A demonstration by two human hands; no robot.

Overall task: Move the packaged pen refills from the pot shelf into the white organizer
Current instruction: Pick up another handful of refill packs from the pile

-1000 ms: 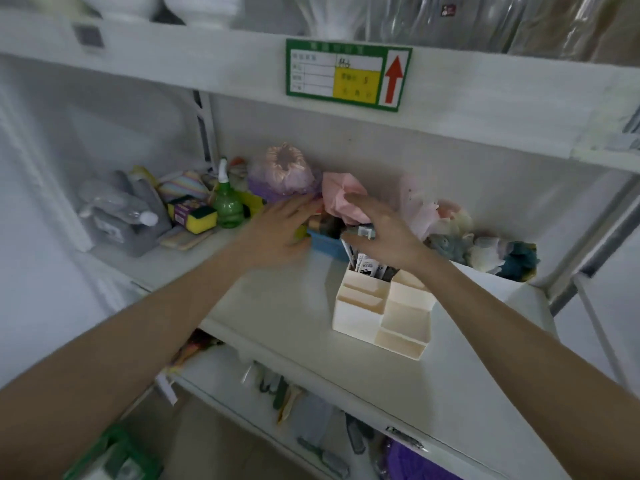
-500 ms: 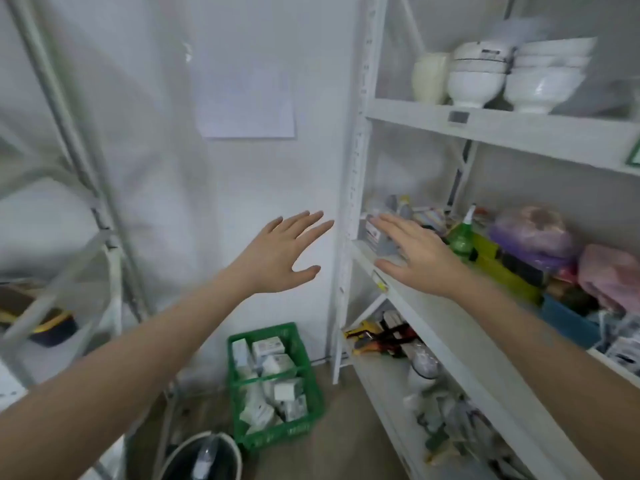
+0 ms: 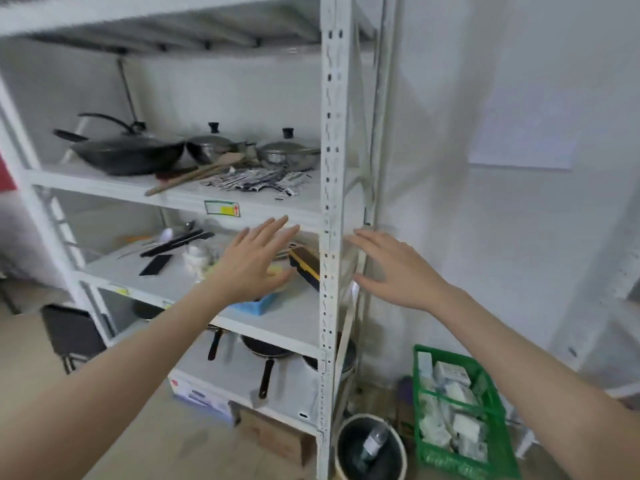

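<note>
A loose heap of packaged pen refills [image 3: 254, 181] in black-and-white wrappers lies on the pot shelf [image 3: 104, 185], in front of the lidded steel pots [image 3: 287, 154] and beside two wooden spatulas [image 3: 195, 173]. My left hand [image 3: 254, 259] is held out flat with fingers spread, below the front edge of that shelf and a good way under the refills. My right hand [image 3: 394, 268] is also spread, just right of the rack's upright post [image 3: 334, 202]. Both hands hold nothing. The white organizer is out of view.
A black wok [image 3: 128, 152] sits left on the pot shelf. The shelf below carries utensils, a white cup [image 3: 197, 259], a blue basket [image 3: 259, 303] and a yellow-black box [image 3: 306, 263]. Pans lie lower down. On the floor stand a bin [image 3: 369, 448] and a green crate [image 3: 460, 410].
The view has swung left from the organizer's rack, past the wall, to the pot rack. Both hands left the organizer and now reach empty toward this rack.
</note>
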